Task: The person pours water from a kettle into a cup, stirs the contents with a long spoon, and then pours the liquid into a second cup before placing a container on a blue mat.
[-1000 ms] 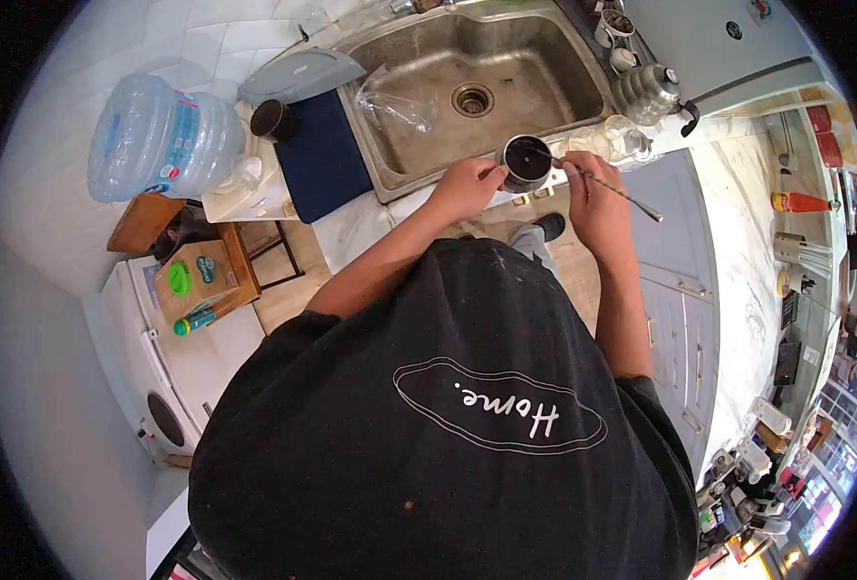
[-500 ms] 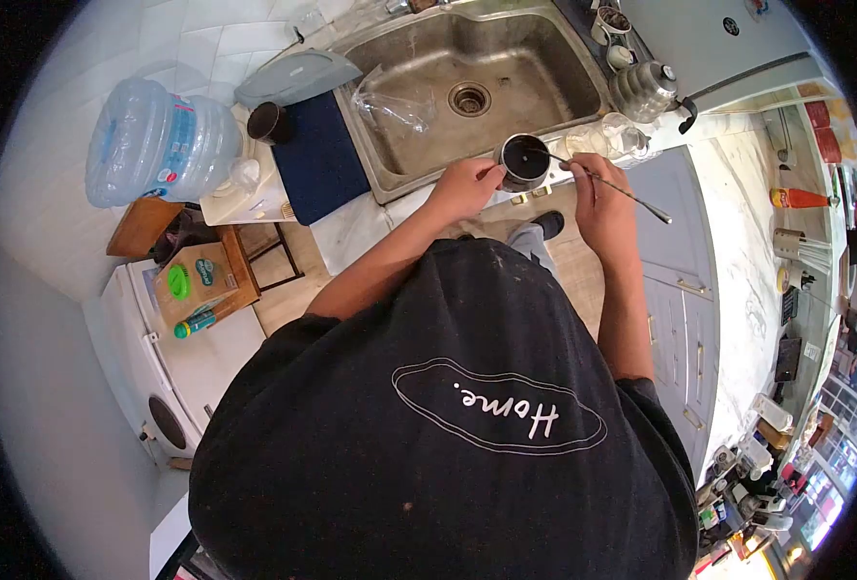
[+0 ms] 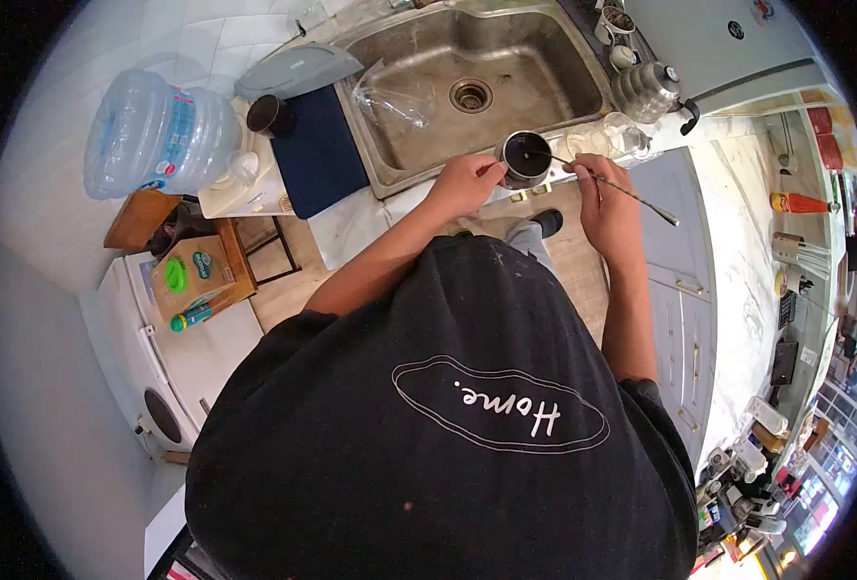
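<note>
A small metal cup (image 3: 526, 158) with dark liquid inside stands on the front rim of the steel sink (image 3: 419, 145). My left hand (image 3: 464, 184) grips the cup's left side. My right hand (image 3: 606, 201) pinches a long thin metal spoon (image 3: 631, 191) whose tip dips into the cup, while its handle sticks out to the right past my fingers. My black T-shirt fills the lower half of the view.
A crumpled clear plastic bag (image 3: 390, 97) lies in the sink. A dark blue mat (image 3: 318, 150) and a dark cup (image 3: 269, 114) sit to its left, beside a large water bottle (image 3: 158, 135). A metal kettle (image 3: 649, 89) and glass jars (image 3: 622, 135) stand at right.
The spoon's handle has swung slightly lower and further right in my right hand. My left hand stays on the cup. The whole view has shifted a little.
</note>
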A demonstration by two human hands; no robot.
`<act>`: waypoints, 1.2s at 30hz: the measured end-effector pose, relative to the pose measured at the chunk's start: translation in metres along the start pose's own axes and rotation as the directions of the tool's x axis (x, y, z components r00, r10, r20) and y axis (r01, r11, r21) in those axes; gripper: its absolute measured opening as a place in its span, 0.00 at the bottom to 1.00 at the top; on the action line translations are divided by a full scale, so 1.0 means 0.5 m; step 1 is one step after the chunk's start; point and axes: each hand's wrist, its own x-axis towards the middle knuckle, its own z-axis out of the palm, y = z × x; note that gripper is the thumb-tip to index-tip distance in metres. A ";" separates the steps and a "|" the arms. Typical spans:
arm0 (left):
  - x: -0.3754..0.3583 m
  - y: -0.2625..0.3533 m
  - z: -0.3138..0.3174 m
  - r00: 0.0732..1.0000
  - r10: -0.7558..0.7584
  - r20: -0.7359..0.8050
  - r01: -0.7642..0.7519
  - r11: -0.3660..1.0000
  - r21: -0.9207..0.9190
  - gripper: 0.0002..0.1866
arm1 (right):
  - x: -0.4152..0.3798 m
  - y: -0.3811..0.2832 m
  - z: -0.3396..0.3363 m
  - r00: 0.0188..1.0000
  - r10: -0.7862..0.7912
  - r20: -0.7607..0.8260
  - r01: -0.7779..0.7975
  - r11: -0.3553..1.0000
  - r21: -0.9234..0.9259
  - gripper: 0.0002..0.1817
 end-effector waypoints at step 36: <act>-0.010 0.002 0.003 0.999 0.023 -0.046 -0.023 1.000 0.006 0.20 | 0.025 0.013 0.010 0.990 -0.140 -0.035 0.138 0.989 -0.051 0.05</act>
